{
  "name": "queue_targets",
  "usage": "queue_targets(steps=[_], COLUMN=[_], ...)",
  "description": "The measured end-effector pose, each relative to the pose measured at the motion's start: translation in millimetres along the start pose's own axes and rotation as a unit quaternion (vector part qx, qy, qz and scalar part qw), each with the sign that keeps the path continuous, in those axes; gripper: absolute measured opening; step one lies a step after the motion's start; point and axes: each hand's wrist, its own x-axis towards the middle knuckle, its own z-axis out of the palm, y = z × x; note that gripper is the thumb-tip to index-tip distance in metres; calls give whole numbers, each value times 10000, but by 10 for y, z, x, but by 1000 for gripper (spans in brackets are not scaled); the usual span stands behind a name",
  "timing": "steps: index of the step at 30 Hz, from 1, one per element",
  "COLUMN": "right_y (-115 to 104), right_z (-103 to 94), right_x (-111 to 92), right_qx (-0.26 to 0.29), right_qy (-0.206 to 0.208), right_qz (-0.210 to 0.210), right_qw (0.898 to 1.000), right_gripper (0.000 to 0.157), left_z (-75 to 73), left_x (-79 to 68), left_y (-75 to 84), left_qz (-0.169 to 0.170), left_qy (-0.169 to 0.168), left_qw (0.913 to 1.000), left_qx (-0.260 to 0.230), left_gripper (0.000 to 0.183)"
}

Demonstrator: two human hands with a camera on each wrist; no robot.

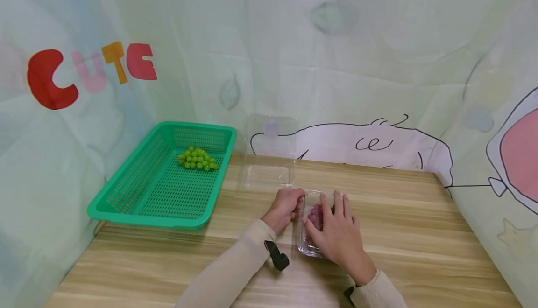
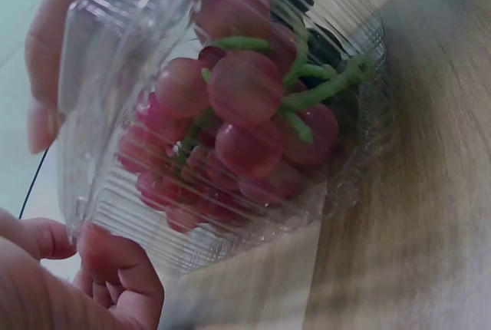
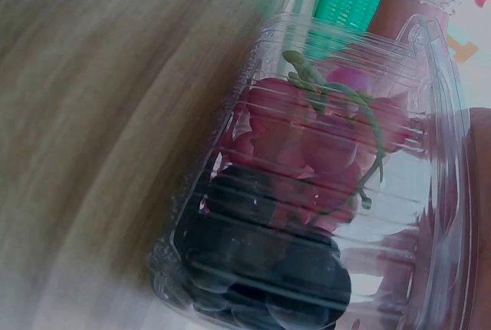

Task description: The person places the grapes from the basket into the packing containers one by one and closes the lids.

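Note:
A clear plastic clamshell box stands on the table in front of me, its lid over the top. Inside lie red grapes on green stems, with dark grapes at one end. My left hand pinches the box's rim at the left corner between thumb and curled fingers. Across the lid, my right hand rests with its fingers spread and nearly straight. It hides much of the fruit in the head view.
A green plastic basket stands at the left, holding a bunch of green grapes. Behind my hands sits a second clear clamshell, its lid raised against the printed cloth wall. The wooden table stretches out to the right.

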Motion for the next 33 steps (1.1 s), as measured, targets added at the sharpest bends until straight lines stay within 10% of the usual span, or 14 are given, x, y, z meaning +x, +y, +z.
queue_targets(steps=[33], right_y=[3], right_z=[-10], right_x=[-8], right_qx=[77], right_qy=[18], right_qz=[-12], right_qw=[10000], right_gripper=[87], left_z=[-41], left_x=[-43], left_y=[4], left_qz=[-151], left_qy=[-141], left_qw=[9998], left_qx=[78], left_gripper=[27])
